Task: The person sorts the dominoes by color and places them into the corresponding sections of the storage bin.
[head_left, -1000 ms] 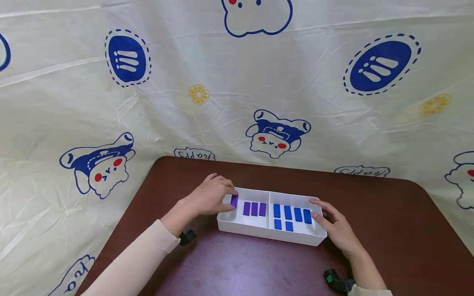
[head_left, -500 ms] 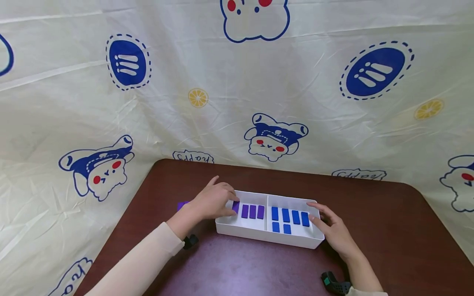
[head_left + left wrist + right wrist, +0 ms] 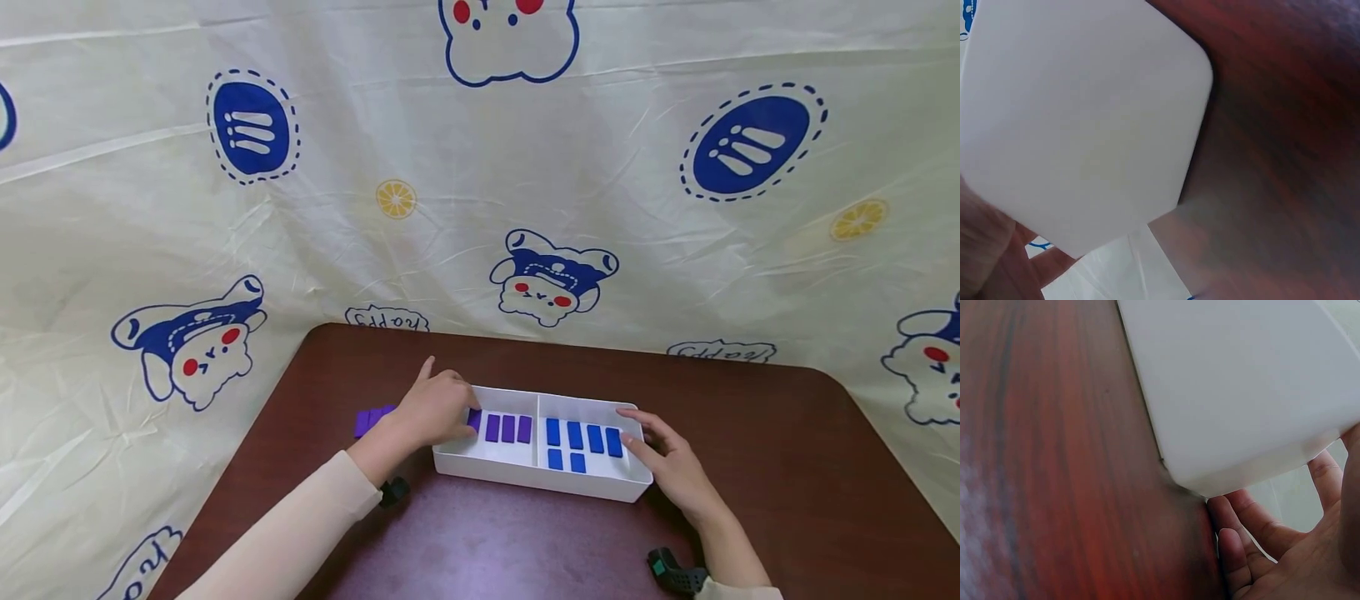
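Observation:
A white two-compartment tray (image 3: 517,477) lies on the table. My left hand (image 3: 431,408) reaches over its left end, and its thumb and fingers pinch a purple rectangular piece (image 3: 475,419) inside the left compartment. Beside that piece stands a row of purple pieces (image 3: 508,429). Several blue pieces (image 3: 574,435) lie in the right compartment in two rows. At the right end my right hand (image 3: 677,471) holds the tray, thumb over the rim. The right wrist view shows its fingers (image 3: 1266,531) curled by the tray's end wall. The left wrist view shows mostly the tray's outer wall (image 3: 1085,125).
More purple pieces (image 3: 369,421) lie on the dark wooden table (image 3: 480,542), left of the tray and partly hidden by my left hand. Behind the table hangs a pale printed cloth (image 3: 450,133).
My left hand has shifted slightly, its forearm moving right, still pinching the purple piece at the tray's left end. Purple pieces on the table have come into sight. My right hand stays at the tray.

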Motion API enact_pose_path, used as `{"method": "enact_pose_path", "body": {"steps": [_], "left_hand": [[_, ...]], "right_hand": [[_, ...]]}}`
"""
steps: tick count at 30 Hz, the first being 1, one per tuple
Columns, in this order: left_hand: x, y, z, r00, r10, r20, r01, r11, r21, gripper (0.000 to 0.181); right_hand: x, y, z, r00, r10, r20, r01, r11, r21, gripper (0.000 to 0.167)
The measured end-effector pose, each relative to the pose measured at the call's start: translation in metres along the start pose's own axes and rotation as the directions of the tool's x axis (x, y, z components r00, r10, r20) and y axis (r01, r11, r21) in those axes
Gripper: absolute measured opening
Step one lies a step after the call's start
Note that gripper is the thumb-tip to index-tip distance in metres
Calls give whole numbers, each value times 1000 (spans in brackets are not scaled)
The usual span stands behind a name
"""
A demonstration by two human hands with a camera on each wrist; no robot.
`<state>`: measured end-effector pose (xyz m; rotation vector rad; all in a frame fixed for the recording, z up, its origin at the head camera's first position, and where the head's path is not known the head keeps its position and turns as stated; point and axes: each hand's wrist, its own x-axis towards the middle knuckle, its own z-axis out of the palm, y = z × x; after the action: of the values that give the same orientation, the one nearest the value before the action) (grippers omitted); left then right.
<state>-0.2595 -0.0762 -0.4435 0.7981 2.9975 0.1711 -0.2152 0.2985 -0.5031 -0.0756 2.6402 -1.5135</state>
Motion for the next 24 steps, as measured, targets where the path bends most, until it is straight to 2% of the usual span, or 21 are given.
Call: {"method": "enact_pose_path", "body": {"steps": [11,24], "left_hand": [[4,10,1,999,-44,30,43,999,31,32],[4,14,8,998,-60,19,59,997,52,30]], "right_hand": [[0,0,1,1000,1,-7,-1,1000,7,53],[-1,-4,0,1000,21,2,-21,1000,5,54]]}}
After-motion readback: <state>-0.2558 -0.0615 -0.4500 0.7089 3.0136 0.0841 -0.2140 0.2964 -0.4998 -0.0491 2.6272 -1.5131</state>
